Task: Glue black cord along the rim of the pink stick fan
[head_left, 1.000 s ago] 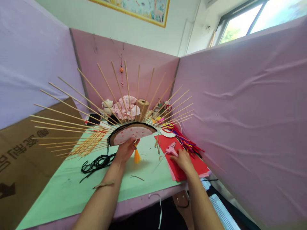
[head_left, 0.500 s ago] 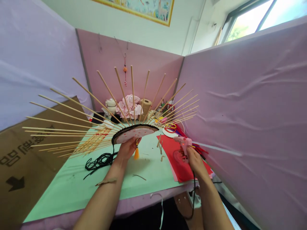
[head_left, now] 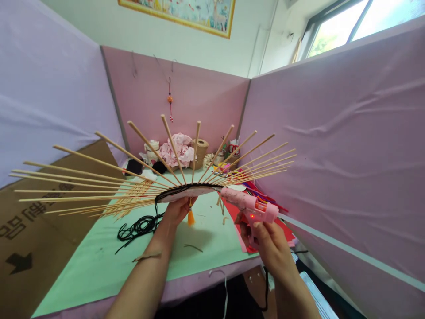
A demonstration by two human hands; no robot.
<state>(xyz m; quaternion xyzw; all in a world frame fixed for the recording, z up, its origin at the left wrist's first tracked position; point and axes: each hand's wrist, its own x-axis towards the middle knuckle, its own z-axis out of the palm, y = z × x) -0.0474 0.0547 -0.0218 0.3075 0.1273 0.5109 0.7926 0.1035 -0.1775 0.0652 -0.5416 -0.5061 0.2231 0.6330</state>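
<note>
My left hand [head_left: 177, 211] grips a round disc [head_left: 186, 193] from below, its pale face tilted nearly edge-on. Thin wooden sticks [head_left: 172, 147] fan out from its rim, where black cord lies along the edge. A yellow tassel [head_left: 191, 217] dangles by my left fingers. In my right hand [head_left: 274, 243] is a pink hot glue gun [head_left: 244, 201] with a small red light lit. Its nozzle meets or nearly meets the disc's right rim; I cannot tell if they touch. A long white glue stick [head_left: 348, 251] sticks out behind the gun.
Loose black cord [head_left: 141, 228] lies coiled on the green tabletop [head_left: 116, 266]. Red sheets [head_left: 282, 228] lie at the right. At the back are a twine spool [head_left: 201, 153] and crumpled pink cloth [head_left: 179, 149]. A cardboard panel [head_left: 40, 261] leans at the left; fabric walls surround the table.
My right hand has brought the glue gun up, left and closer to the disc's right rim. The disc has tipped flatter, so less of its pale face shows.
</note>
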